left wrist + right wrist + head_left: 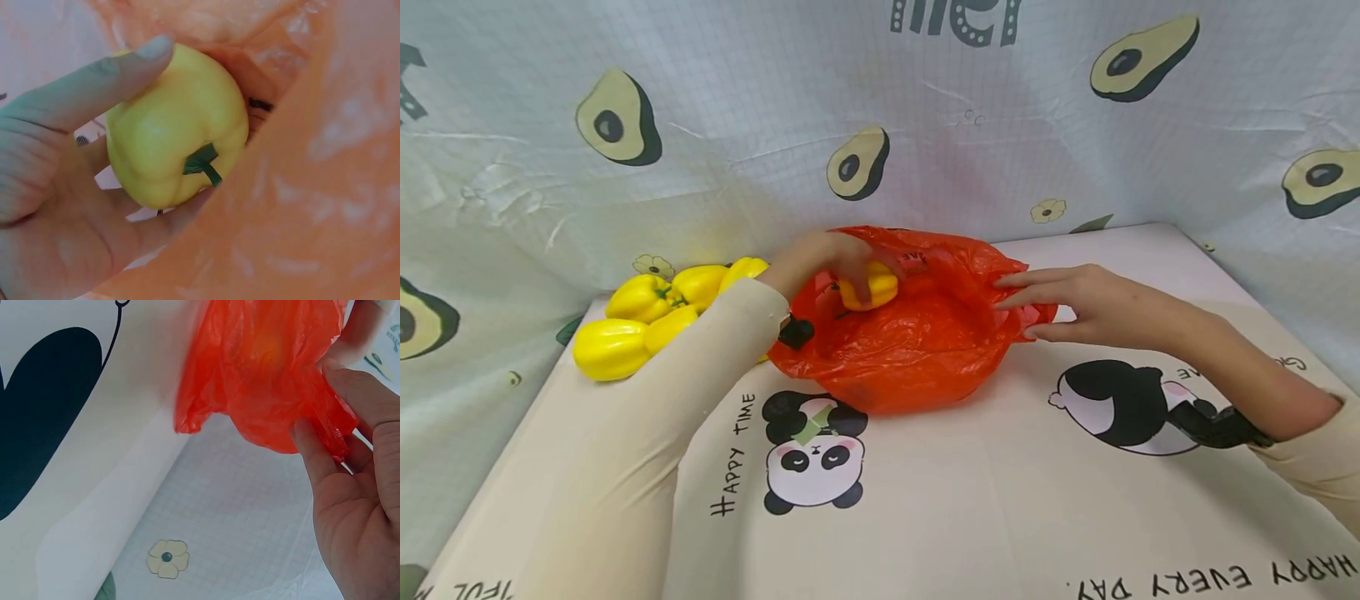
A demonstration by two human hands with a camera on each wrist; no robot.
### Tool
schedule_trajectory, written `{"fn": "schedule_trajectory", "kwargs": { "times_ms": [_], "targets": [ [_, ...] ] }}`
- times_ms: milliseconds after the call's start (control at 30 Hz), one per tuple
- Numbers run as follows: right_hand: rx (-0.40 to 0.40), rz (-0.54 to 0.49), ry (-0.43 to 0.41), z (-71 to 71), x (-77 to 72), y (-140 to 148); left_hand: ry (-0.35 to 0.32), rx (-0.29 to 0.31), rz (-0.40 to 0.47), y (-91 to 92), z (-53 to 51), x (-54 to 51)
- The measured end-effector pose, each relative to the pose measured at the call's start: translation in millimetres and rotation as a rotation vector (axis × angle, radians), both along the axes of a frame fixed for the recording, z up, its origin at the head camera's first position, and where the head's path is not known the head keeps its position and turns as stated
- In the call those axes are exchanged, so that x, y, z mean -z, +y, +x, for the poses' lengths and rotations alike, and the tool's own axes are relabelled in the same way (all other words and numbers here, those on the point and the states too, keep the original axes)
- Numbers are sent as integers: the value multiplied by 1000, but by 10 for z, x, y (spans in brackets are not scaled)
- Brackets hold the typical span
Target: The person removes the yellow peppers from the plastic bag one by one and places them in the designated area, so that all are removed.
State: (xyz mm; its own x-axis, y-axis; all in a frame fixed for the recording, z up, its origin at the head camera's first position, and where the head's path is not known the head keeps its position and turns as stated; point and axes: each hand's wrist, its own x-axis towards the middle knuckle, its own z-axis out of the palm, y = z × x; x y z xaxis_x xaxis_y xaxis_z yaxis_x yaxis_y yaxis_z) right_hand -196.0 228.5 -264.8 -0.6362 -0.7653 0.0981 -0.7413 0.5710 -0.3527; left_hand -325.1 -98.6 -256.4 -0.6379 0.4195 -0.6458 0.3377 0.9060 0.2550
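Note:
A red plastic bag lies on the table with its mouth spread wide. My left hand is at the bag's left side, gripping a yellow bell pepper inside the opening. In the left wrist view, the thumb lies over the pepper with fingers beneath it, and its green stem faces outward; bag film hides some fingertips. On the opposite side, my right hand holds the bag's edge. The right wrist view shows crumpled red film between its thumb and fingers.
Several more yellow bell peppers are grouped at the table's left, partly hidden behind the left sleeve. A panda-printed cover lies over the table. An avocado-patterned sheet hangs along the back and sides.

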Motion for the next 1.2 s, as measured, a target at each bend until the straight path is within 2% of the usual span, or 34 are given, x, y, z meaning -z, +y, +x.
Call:
{"fn": "schedule_trajectory", "kwargs": {
  "times_ms": [133, 200, 267, 367, 533, 633, 733, 833, 967, 1100, 1200],
  "targets": [
    [-5, -3, -2, 1, -2, -4, 64, 23, 3, 14, 24, 23],
    [-6, -3, -5, 3, -5, -5, 89, 66, 27, 12, 43, 15],
    [-5, -4, -9, 7, -7, -10, 101, 112, 71, 0, 71, -6],
    [-6, 0, -13, 7, -15, -17, 83, 179, 163, -18, 136, -63],
    [-3, 23, -6, -10, -14, -14, 34, 285, 303, -12, 327, -214],
    [14, 35, -8, -17, 7, 6, 60, 355, 353, -6, 480, -333],
    [34, 40, -14, -13, 27, 24, 114, 398, 375, -49, 647, -460],
    [30, 33, -11, -16, 35, 29, 170, 392, 407, -160, 824, -582],
    [20, 21, 7, -20, 41, 42, 249, 339, 486, -365, 1030, -691],
    [37, 28, 36, -17, 67, 75, 334, 301, 508, -561, 1186, -735],
    [56, 26, 37, -9, 84, 107, 383, 317, 501, -655, 1265, -730]
  ]
}}
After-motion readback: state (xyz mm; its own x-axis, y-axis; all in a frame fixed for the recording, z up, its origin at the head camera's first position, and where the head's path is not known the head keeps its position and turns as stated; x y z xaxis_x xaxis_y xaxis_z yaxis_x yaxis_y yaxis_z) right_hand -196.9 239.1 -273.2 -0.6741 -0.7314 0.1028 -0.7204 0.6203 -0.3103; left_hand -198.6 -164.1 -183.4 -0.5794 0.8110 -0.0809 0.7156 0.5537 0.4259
